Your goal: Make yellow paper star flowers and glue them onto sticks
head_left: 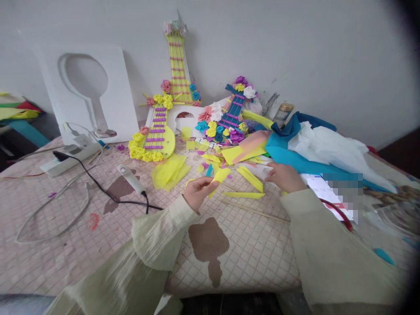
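Observation:
My left hand [198, 191] pinches a small piece of yellow paper [222, 176] between thumb and fingers, above the table. Farther right, my right hand [288, 178] is beside the pile of scraps with its fingers curled in. Whatever lies at its fingertips is too small to make out. Between my hands are folded yellow strips [251, 178], another yellow strip [244, 195] and thin wooden sticks [252, 210]. A yellow and peach sheet [246, 147] lies just behind them. Left of my left hand rests a crumpled yellow sheet [170, 172].
Flower-trimmed model instruments, two yellow [169, 135] [177, 65] and one blue [233, 109], lean at the back. A white cut-out board [120, 92], power strip [67, 159] and corded white device [131, 178] are left. Blue cloth-like material [285, 151] and a phone [318, 188] lie right.

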A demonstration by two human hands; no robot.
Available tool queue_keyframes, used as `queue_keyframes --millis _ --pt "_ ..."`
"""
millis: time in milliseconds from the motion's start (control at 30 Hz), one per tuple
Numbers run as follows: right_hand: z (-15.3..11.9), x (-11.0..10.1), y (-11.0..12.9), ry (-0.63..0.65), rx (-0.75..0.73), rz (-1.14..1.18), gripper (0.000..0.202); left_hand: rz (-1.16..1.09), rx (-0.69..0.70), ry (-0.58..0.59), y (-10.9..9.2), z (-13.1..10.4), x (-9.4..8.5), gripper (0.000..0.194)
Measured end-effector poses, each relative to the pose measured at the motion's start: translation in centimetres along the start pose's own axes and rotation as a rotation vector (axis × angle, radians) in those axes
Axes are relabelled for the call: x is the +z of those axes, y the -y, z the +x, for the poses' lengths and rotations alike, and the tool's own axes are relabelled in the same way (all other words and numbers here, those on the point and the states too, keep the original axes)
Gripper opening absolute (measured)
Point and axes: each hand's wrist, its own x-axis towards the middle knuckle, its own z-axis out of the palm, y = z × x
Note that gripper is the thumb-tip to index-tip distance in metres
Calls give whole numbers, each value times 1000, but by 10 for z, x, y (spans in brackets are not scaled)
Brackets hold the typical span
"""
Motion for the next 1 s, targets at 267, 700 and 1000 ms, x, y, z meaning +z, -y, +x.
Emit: queue_keyframes --millis 267,700,1000 --pt "-27 -41 75 -223 -241 588 25 -114 -53 -90 5 2 1 29" --pt "-63 -3 119 179 -232 1276 14 -66 11 23 9 -5 10 23" --pt "-69 -1 118 185 -200 1298 11 -53 4 67 11 -7 12 21"
